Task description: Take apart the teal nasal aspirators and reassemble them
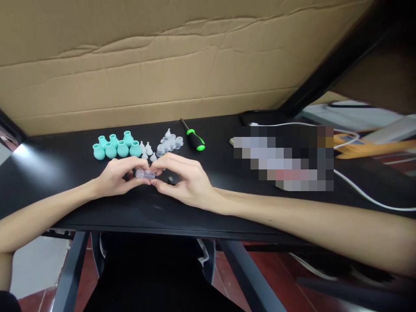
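A small translucent plastic tube (144,174) lies sideways between my hands, near the front of the black table. My left hand (119,177) pinches its left part between thumb and fingers. With thumb and fingertips, my right hand (185,180) grips its right end, which is partly hidden. Just beyond my hands stand several teal rubber bulbs (122,148), several small whitish funnel-shaped tips (148,148) and a cluster of clear plastic pieces (169,144). A small dark round piece (170,179) rests beside my right hand.
Behind the clear pieces lies a screwdriver (196,140) with a black and green handle. A pixelated area covers something at the right, near a white cable (367,198). Cardboard (156,65) rises along the back of the black table (113,213).
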A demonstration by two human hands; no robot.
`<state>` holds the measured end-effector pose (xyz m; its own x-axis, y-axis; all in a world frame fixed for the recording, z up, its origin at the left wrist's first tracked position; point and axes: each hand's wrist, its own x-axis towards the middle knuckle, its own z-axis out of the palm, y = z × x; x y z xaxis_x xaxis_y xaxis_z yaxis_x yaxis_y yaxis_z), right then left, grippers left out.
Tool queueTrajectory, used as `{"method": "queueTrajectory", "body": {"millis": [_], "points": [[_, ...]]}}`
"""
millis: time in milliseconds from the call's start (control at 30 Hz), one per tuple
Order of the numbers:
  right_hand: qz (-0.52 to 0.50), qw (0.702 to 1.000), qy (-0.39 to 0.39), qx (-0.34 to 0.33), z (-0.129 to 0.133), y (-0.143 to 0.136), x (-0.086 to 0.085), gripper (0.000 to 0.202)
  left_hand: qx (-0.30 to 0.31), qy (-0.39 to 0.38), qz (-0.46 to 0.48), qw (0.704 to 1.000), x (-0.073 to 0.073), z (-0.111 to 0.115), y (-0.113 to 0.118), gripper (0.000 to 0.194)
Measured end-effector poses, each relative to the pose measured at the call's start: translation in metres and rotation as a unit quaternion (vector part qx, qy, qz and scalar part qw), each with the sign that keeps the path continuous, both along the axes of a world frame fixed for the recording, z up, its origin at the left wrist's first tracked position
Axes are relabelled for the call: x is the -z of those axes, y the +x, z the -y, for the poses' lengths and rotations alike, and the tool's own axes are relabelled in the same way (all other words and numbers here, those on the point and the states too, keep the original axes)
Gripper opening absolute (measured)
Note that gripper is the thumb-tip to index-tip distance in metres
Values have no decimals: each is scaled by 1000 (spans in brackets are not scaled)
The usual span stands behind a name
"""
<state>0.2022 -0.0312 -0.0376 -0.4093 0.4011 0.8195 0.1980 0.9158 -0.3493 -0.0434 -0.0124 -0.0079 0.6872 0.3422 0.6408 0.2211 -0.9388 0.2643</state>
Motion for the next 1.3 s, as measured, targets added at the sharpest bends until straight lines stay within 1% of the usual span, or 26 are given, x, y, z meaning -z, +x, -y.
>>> {"method": "queueTrajectory", "body": {"millis": [67, 133, 233, 333, 400, 500, 667, 800, 933, 1000, 1067, 1167, 1300], "points": [[-12, 1000, -7, 4, 0, -1, 0, 13, 13, -13, 20, 1000, 1, -2, 0, 19], [-30, 999, -22, 8, 0, -3, 0, 11, 24, -41, 47, 998, 4, -5, 0, 20], [-54, 998, -41, 18, -2, -3, 0, 11, 27, -115, 95, 988, 7, -10, 0, 24], [-63, 997, -19, 38, -5, -1, 0, 9, 29, -197, 140, 970, 9, -15, -2, 25], [-59, 997, 1, 58, -8, 2, 0, 10, 37, -227, 156, 961, 8, -17, -2, 23], [-53, 995, 21, 81, -15, 5, 1, 13, 56, -241, 170, 954, 6, -19, -3, 21], [-20, 993, 74, 87, -31, 11, 4, 14, 86, -252, 159, 951, 7, -17, -4, 28], [72, 992, 73, 68, -39, 13, 7, 17, 74, -247, 146, 955, 8, -17, -3, 30], [172, 981, 81, 36, -40, 12, 9, 21, 71, -261, 127, 954, 9, -17, -3, 33], [201, 975, 89, 30, -39, 11, 11, 23, 75, -281, 127, 948, 11, -16, -3, 34], [208, 974, 84, 31, -39, 11, 13, 23, 76, -303, 132, 941, 12, -16, -3, 35], [187, 977, 84, 57, -40, 10, 16, 21, 78, -326, 139, 932, 13, -16, -2, 34], [147, 976, 81, 136, -41, 9, 19, 20, 84, -326, 154, 929, 13, -16, 0, 31]]}}
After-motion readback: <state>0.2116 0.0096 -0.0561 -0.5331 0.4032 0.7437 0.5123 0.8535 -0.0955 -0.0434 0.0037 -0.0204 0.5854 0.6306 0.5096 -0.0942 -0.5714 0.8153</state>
